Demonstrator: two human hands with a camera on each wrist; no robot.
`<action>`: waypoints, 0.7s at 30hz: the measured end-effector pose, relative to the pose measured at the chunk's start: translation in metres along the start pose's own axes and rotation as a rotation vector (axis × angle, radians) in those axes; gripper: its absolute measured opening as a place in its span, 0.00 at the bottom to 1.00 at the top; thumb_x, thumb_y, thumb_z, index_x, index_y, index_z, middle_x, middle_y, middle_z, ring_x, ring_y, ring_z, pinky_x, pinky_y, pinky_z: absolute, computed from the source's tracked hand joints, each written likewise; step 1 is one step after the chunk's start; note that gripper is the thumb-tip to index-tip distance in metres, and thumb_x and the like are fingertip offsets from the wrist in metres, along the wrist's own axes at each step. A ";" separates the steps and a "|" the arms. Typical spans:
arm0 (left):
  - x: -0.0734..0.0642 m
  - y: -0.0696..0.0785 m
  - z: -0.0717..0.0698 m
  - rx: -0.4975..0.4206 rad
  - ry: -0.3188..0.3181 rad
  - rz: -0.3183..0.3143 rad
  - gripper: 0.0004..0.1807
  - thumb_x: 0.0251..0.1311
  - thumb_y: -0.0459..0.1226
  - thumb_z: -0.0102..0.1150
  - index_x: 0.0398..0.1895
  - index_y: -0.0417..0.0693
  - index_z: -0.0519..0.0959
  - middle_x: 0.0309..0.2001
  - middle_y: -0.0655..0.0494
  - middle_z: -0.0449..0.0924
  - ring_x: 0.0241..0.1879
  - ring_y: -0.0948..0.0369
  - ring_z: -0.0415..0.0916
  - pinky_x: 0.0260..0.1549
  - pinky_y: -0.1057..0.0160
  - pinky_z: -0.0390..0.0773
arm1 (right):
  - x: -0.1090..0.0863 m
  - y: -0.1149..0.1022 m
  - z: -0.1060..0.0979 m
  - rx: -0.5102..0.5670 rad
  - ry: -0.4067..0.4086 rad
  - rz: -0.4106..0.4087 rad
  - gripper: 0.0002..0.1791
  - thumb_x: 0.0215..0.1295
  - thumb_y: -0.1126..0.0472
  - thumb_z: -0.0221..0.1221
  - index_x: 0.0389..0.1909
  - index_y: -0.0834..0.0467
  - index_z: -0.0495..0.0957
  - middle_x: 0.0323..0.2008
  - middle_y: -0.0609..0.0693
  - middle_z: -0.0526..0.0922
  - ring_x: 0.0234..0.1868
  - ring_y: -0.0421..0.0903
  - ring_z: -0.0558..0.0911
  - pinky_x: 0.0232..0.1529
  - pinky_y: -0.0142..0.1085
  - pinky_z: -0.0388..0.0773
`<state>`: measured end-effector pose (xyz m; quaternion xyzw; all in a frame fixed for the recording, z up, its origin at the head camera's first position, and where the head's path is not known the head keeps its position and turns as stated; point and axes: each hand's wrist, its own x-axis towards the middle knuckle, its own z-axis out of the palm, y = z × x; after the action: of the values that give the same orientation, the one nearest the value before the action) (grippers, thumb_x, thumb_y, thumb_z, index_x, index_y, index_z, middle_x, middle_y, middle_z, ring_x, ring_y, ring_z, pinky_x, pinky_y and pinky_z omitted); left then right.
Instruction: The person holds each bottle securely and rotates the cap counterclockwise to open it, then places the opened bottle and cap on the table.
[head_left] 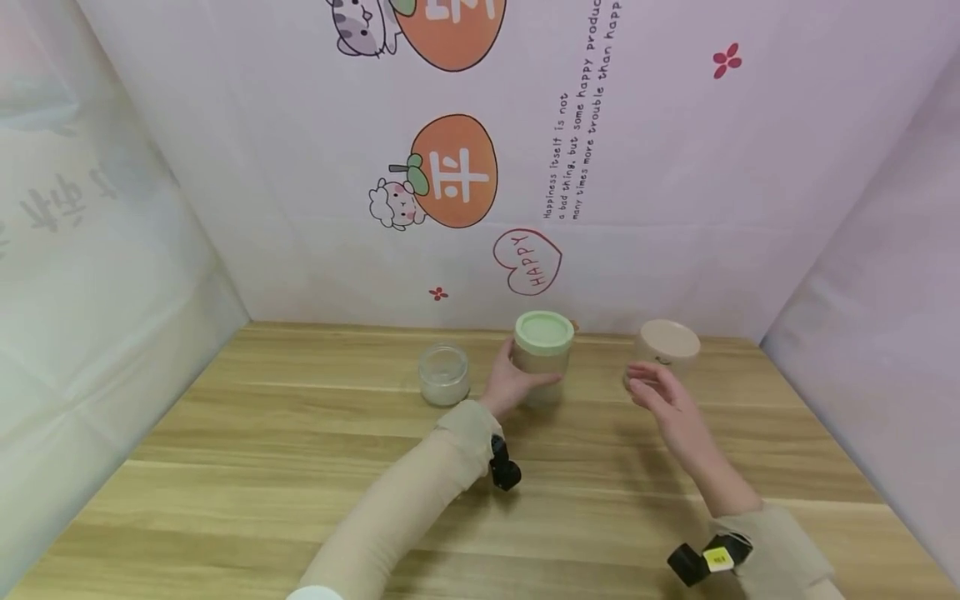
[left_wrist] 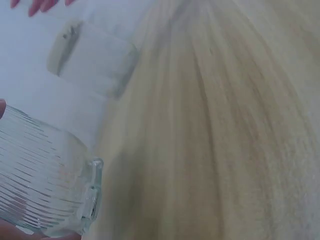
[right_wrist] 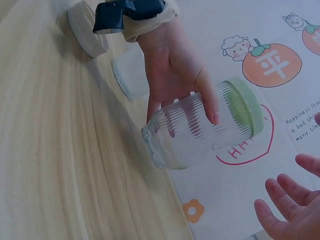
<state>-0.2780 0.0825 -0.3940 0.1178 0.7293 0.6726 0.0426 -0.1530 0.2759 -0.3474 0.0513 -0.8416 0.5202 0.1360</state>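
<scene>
My left hand [head_left: 513, 382] grips a clear ribbed glass jar [right_wrist: 192, 130] with a pale green lid [head_left: 544, 332], thumb on the near side and fingers around the far side. In the left wrist view the ribbed jar [left_wrist: 42, 175] appears to be just above the table. My right hand [head_left: 671, 412] hovers with relaxed fingers in front of a second jar with a beige lid [head_left: 670, 340]. Its fingertips [left_wrist: 45, 5] stand apart from that lidded jar [left_wrist: 97, 57] in the left wrist view, holding nothing.
A small lidless glass jar [head_left: 443, 377] stands left of my left hand on the wooden table [head_left: 247, 467]. A beige lid [right_wrist: 87, 30] lies near the left forearm. A printed cloth [head_left: 315, 183] rises behind the table, with white cloth at both sides.
</scene>
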 end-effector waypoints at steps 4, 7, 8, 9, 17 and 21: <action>-0.007 0.012 -0.005 0.059 -0.064 0.034 0.51 0.37 0.35 0.77 0.69 0.53 0.60 0.63 0.52 0.67 0.64 0.52 0.63 0.65 0.49 0.60 | 0.002 -0.002 -0.001 -0.029 -0.009 0.015 0.24 0.74 0.56 0.44 0.63 0.68 0.61 0.59 0.63 0.68 0.47 0.21 0.69 0.48 0.16 0.66; -0.014 0.019 -0.008 0.114 -0.101 0.061 0.51 0.36 0.36 0.77 0.68 0.55 0.61 0.62 0.54 0.68 0.62 0.53 0.64 0.64 0.49 0.62 | 0.005 -0.005 -0.001 -0.036 -0.010 0.009 0.24 0.73 0.56 0.44 0.63 0.67 0.61 0.60 0.63 0.68 0.47 0.20 0.69 0.48 0.17 0.66; -0.016 0.021 -0.008 0.137 -0.111 0.078 0.51 0.36 0.36 0.78 0.67 0.55 0.61 0.62 0.54 0.69 0.62 0.54 0.65 0.63 0.49 0.63 | 0.005 -0.005 -0.001 -0.031 -0.009 0.007 0.24 0.73 0.57 0.45 0.63 0.68 0.61 0.60 0.63 0.68 0.46 0.20 0.69 0.47 0.17 0.67; -0.018 0.023 -0.009 0.164 -0.119 0.096 0.50 0.35 0.37 0.78 0.67 0.55 0.62 0.61 0.54 0.70 0.61 0.54 0.66 0.62 0.49 0.64 | 0.006 -0.006 -0.001 -0.024 -0.006 0.002 0.24 0.73 0.58 0.45 0.62 0.68 0.62 0.59 0.63 0.68 0.46 0.20 0.69 0.47 0.17 0.67; -0.037 0.037 -0.017 0.288 -0.178 0.276 0.47 0.31 0.33 0.78 0.62 0.55 0.69 0.57 0.56 0.72 0.57 0.58 0.68 0.58 0.54 0.68 | 0.007 -0.009 -0.007 -0.002 -0.012 0.003 0.25 0.73 0.59 0.45 0.65 0.69 0.57 0.62 0.66 0.63 0.57 0.40 0.70 0.47 0.15 0.67; -0.046 0.041 -0.023 0.375 -0.158 0.253 0.49 0.29 0.34 0.78 0.63 0.57 0.68 0.57 0.53 0.71 0.56 0.55 0.68 0.56 0.51 0.70 | 0.007 -0.011 -0.006 -0.026 -0.037 0.027 0.28 0.73 0.56 0.46 0.67 0.67 0.55 0.64 0.67 0.62 0.63 0.61 0.65 0.56 0.33 0.69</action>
<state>-0.2335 0.0520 -0.3560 0.2665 0.8153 0.5140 -0.0077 -0.1563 0.2768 -0.3331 0.0477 -0.8512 0.5101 0.1138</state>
